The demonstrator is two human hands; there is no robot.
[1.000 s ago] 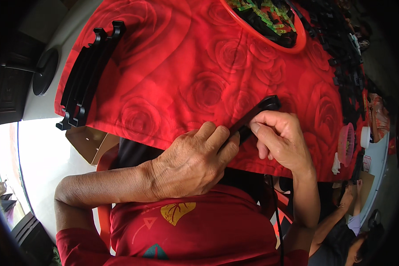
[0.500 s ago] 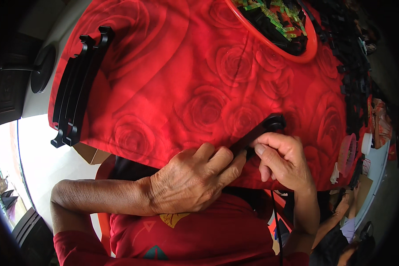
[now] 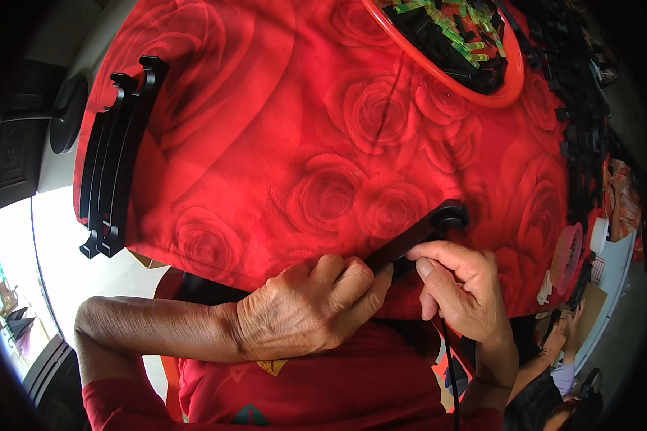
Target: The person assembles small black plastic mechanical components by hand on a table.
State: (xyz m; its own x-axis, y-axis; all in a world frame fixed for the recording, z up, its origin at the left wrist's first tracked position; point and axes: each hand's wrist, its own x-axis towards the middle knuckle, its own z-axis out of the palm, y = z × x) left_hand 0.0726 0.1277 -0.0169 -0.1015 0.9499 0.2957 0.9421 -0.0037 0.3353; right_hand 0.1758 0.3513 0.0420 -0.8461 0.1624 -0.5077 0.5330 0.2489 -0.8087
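A long black plastic bar [image 3: 411,235] with a rounded hooked end slants up to the right over the table's near edge. My left hand [image 3: 313,307] is wrapped round its lower end, back of the hand upward. Close to the hooked end, my right hand [image 3: 464,284] touches the bar's near side, thumb and forefinger drawn together. Whatever those fingertips pinch is too small or hidden to make out. A thin black cord [image 3: 448,359] hangs below the right hand. Similar black bars [image 3: 135,144] lie side by side at the table's left edge.
A red rose-patterned cloth [image 3: 266,179] covers the table. An orange-red basin [image 3: 494,100] at the far right holds black pieces and yellow-green strips. Many black parts [image 3: 579,136] line the right edge, near a pink basket [image 3: 569,248]. Another person's hands [image 3: 564,334] show at lower right.
The whole view has shifted a little, so the table, bars and hands sit slightly differently in the picture. Both hands keep nearly the same hold on the bar.
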